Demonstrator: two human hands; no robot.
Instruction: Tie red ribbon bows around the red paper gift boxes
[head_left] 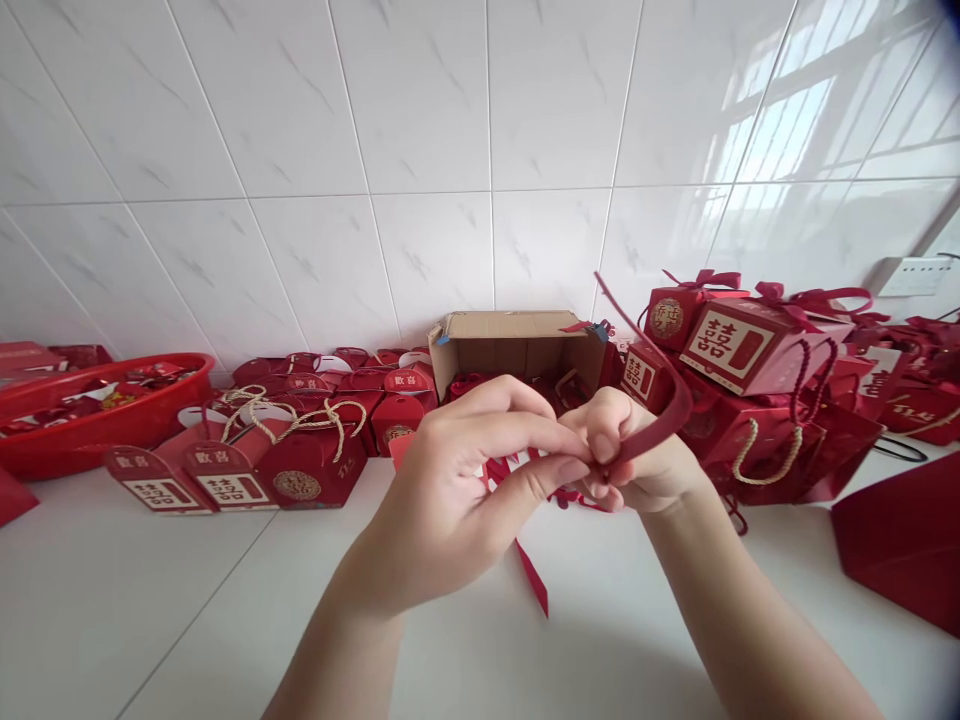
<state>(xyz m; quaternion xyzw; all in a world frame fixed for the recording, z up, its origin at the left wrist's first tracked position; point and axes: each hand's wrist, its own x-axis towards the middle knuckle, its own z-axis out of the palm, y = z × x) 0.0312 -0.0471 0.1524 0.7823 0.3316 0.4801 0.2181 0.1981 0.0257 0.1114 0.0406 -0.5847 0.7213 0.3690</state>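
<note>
My left hand (465,480) and my right hand (637,455) meet over the white counter, both pinching a red ribbon (660,385). One end of the ribbon arcs up and left from my right fingers. Another end hangs down below my hands toward the counter. A small red box sits behind my hands, mostly hidden. An open cardboard box (517,340) stands just behind them against the tiled wall.
Several red gift boxes with rope handles (300,450) lie at the left. A red basin (90,410) is at the far left. More ribboned red boxes (742,350) are piled at the right, and a red bag (907,540) lies at the right edge.
</note>
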